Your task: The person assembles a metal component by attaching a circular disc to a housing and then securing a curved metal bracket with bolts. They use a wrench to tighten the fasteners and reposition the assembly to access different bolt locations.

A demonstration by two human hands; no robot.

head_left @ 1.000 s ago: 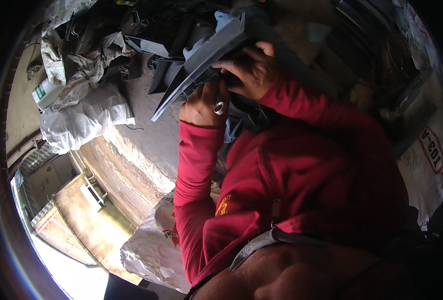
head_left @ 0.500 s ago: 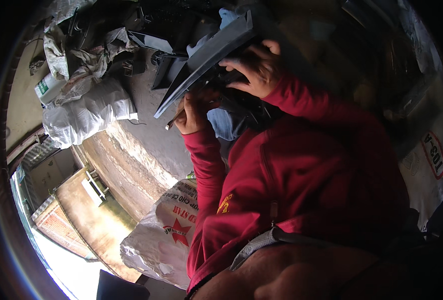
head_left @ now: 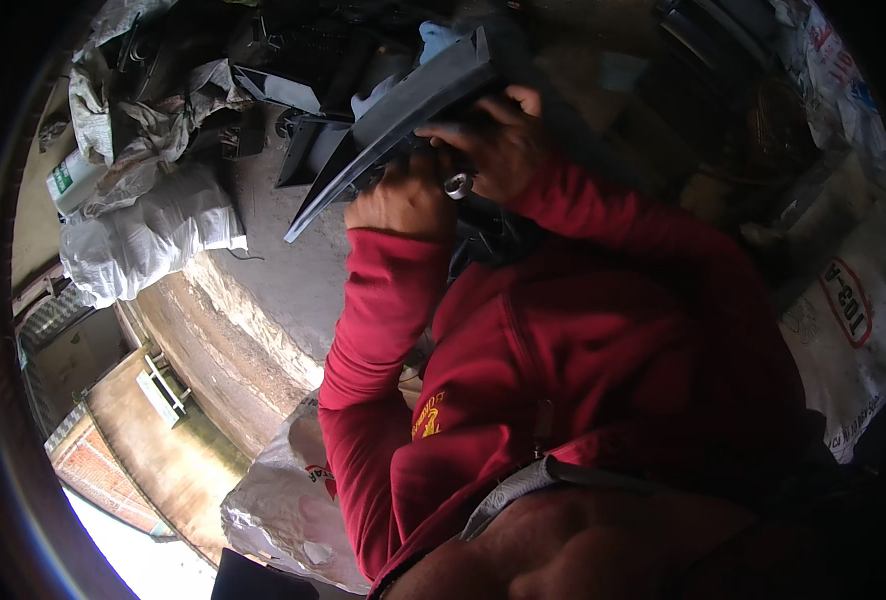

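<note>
A long dark grey panel (head_left: 403,112) with a raised rim slants across the upper middle, its lower end pointing left. My left hand (head_left: 403,198) is closed at its near side, back of the hand toward me. Between my hands shows the round, hollow end of a metal tool (head_left: 458,185). It appears to be held in my left fist; the rest of it is hidden. Just to the right, my right hand (head_left: 503,140) has bent fingers against the panel's near side, some fingertips lost in shadow. What lies under the panel is too dark to make out.
Beyond the panel are dark sheet-metal pieces (head_left: 313,150). A white plastic bundle (head_left: 153,240) and a white jug (head_left: 75,182) lie at left. White sacks stand near me, one at lower left (head_left: 283,500), another at right (head_left: 843,310).
My left hand has turned and moved right, closer to my right hand. The tool's end, which stuck out left of that hand, now shows between both hands. The view has shifted slightly.
</note>
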